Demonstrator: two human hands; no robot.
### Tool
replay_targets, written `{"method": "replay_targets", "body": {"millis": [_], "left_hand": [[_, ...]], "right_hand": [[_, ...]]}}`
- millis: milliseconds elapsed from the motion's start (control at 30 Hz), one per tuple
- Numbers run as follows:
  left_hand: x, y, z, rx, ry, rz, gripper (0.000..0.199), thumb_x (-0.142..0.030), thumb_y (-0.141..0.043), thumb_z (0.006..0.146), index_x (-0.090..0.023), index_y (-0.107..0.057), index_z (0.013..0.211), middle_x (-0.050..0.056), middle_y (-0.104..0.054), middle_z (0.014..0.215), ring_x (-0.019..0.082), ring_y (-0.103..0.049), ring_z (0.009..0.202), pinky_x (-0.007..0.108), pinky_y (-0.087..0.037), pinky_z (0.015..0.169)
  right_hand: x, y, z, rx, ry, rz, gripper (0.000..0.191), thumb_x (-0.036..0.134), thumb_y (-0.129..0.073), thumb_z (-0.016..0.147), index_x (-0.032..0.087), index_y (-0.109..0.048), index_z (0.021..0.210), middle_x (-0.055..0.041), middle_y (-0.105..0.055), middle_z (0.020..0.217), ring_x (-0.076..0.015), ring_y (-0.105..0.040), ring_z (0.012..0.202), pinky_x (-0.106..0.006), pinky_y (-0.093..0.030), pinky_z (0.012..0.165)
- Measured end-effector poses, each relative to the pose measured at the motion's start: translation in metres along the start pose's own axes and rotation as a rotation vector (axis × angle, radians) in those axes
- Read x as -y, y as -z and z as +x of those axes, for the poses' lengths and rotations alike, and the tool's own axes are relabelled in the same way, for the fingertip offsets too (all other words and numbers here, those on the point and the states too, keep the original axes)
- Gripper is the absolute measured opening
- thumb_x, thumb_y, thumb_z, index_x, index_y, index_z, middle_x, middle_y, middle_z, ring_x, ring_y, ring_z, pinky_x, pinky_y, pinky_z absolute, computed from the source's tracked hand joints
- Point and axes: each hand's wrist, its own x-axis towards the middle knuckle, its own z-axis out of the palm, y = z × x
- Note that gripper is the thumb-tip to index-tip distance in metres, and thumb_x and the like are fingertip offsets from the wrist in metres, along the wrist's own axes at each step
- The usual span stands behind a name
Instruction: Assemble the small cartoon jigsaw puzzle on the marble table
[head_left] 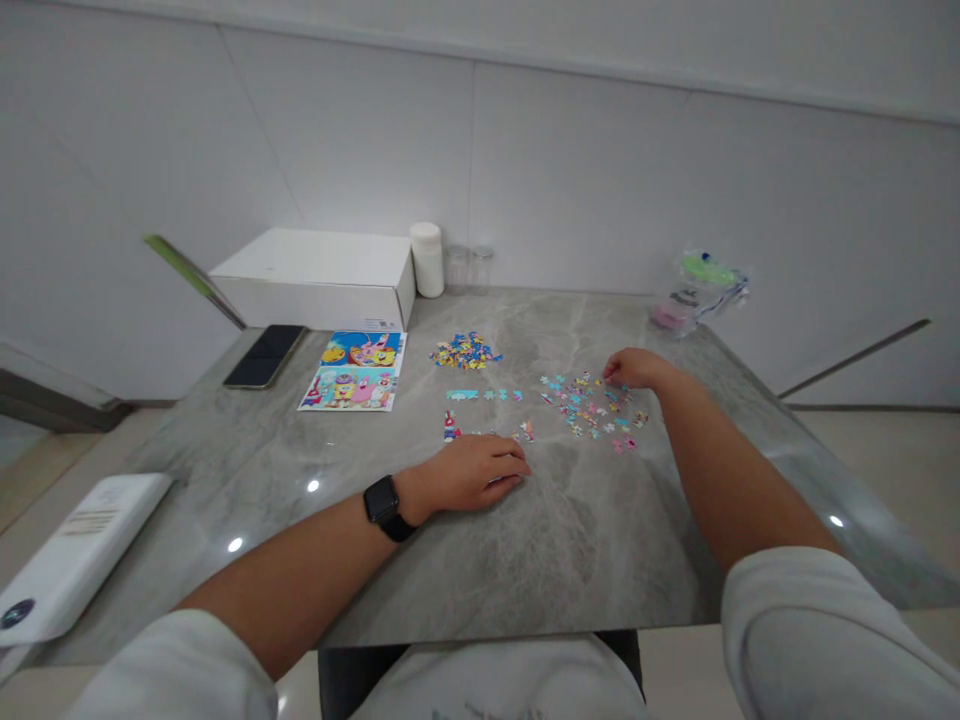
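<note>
My left hand (476, 472) lies palm down on the grey table, its fingers loosely stretched out and holding nothing. Just beyond it is a part-laid outline of jigsaw pieces: a short joined blue strip (462, 395), a few separate blue pieces beside it, and a red and white piece group (449, 426). My hand partly covers the lower row. At the far right edge of the scattered loose jigsaw pieces (577, 410), my right hand (634, 368) is pinched, fingertips down. Whatever it pinches is hidden. A denser pile of blue and yellow jigsaw pieces (465, 350) lies farther back.
Left of the pieces lies a cartoon picture sheet (352, 372), with a phone (266, 357) beside it. Behind stand a white box (315, 275), a white bottle (427, 260) and two clear glasses (470, 270). A plastic bag (699, 290) sits back right; a white device (82, 550) is front left.
</note>
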Motion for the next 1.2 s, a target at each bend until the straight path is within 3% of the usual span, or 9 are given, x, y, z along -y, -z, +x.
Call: {"method": "replay_targets", "body": {"millis": [67, 133, 233, 400, 533, 733, 800, 933, 1200], "left_hand": [[-0.002, 0.001, 0.000, -0.021, -0.019, -0.019, 0.025, -0.023, -0.053, 0.106, -0.021, -0.072, 0.122, 0.010, -0.075, 0.122, 0.021, -0.073, 0.107, 0.033, -0.058, 0.094], [-0.007, 0.006, 0.002, -0.083, -0.046, -0.048, 0.025, -0.020, -0.052, 0.105, -0.021, -0.073, 0.120, 0.010, -0.076, 0.121, 0.021, -0.073, 0.106, 0.033, -0.058, 0.094], [-0.013, 0.022, 0.007, -0.274, -0.024, -0.129, 0.025, -0.020, -0.053, 0.105, -0.021, -0.074, 0.119, 0.010, -0.076, 0.119, 0.020, -0.072, 0.108, 0.034, -0.057, 0.097], [0.000, 0.056, 0.024, -0.635, 0.339, -0.340, 0.020, -0.033, -0.066, 0.101, -0.022, -0.077, 0.113, 0.008, -0.071, 0.114, 0.013, -0.061, 0.082, 0.025, -0.051, 0.070], [0.023, 0.070, 0.046, -0.749, 0.573, -0.662, 0.026, -0.037, -0.072, 0.094, -0.018, -0.074, 0.111, 0.004, -0.070, 0.101, 0.009, -0.051, 0.066, 0.022, -0.040, 0.057], [0.047, 0.059, 0.063, -0.811, 0.661, -0.747, 0.028, -0.035, -0.073, 0.092, -0.019, -0.070, 0.115, 0.004, -0.069, 0.102, 0.009, -0.052, 0.068, 0.022, -0.040, 0.057], [0.054, 0.049, 0.059, -0.831, 0.680, -0.658, 0.022, -0.033, -0.073, 0.093, -0.018, -0.069, 0.108, 0.003, -0.070, 0.100, 0.010, -0.056, 0.073, 0.023, -0.045, 0.064], [0.061, 0.034, 0.049, -0.714, 0.661, -0.512, 0.016, -0.030, -0.074, 0.092, -0.018, -0.068, 0.100, 0.002, -0.071, 0.098, 0.012, -0.061, 0.081, 0.025, -0.049, 0.077], [0.066, 0.026, 0.047, -0.629, 0.721, -0.510, 0.027, -0.043, -0.067, 0.094, -0.018, -0.066, 0.084, -0.001, -0.066, 0.081, 0.013, -0.056, 0.072, 0.026, -0.043, 0.070]], "right_hand": [[0.006, 0.007, -0.003, -0.022, 0.025, 0.023, 0.016, 0.020, -0.075, 0.081, 0.018, -0.085, 0.094, -0.0094, -0.082, 0.095, -0.0239, -0.073, 0.086, -0.030, -0.050, 0.075], [0.020, 0.015, -0.008, -0.132, 0.101, 0.128, 0.013, 0.024, -0.074, 0.083, 0.018, -0.083, 0.092, -0.0083, -0.080, 0.091, -0.0226, -0.071, 0.082, -0.031, -0.049, 0.074], [0.057, 0.024, -0.020, -0.311, 0.310, 0.442, 0.020, 0.037, -0.072, 0.087, 0.020, -0.079, 0.095, -0.0052, -0.077, 0.086, -0.0190, -0.066, 0.077, -0.030, -0.048, 0.071], [0.131, 0.018, -0.042, -0.356, 0.550, 0.982, 0.038, 0.056, -0.078, 0.078, 0.021, -0.071, 0.091, -0.0026, -0.071, 0.083, -0.0180, -0.061, 0.076, -0.031, -0.048, 0.073], [0.167, 0.002, -0.052, -0.246, 0.563, 1.252, 0.043, 0.058, -0.082, 0.072, 0.022, -0.068, 0.089, 0.0020, -0.064, 0.078, -0.0145, -0.054, 0.072, -0.028, -0.044, 0.069], [0.181, -0.018, -0.059, -0.031, 0.468, 1.498, 0.047, 0.057, -0.087, 0.069, 0.023, -0.071, 0.096, 0.0035, -0.060, 0.075, -0.0124, -0.049, 0.067, -0.027, -0.042, 0.064], [0.185, -0.023, -0.060, -0.011, 0.450, 1.559, 0.046, 0.056, -0.090, 0.067, 0.024, -0.070, 0.093, 0.0030, -0.062, 0.077, -0.0130, -0.052, 0.070, -0.027, -0.043, 0.066], [0.196, -0.031, -0.061, 0.013, 0.410, 1.652, 0.048, 0.054, -0.094, 0.063, 0.024, -0.070, 0.091, 0.0025, -0.066, 0.081, -0.0141, -0.059, 0.075, -0.027, -0.045, 0.068], [0.204, -0.036, -0.064, -0.010, 0.337, 1.727, 0.050, 0.052, -0.098, 0.056, 0.023, -0.068, 0.083, 0.0027, -0.068, 0.079, -0.0142, -0.063, 0.076, -0.027, -0.048, 0.071]]}}
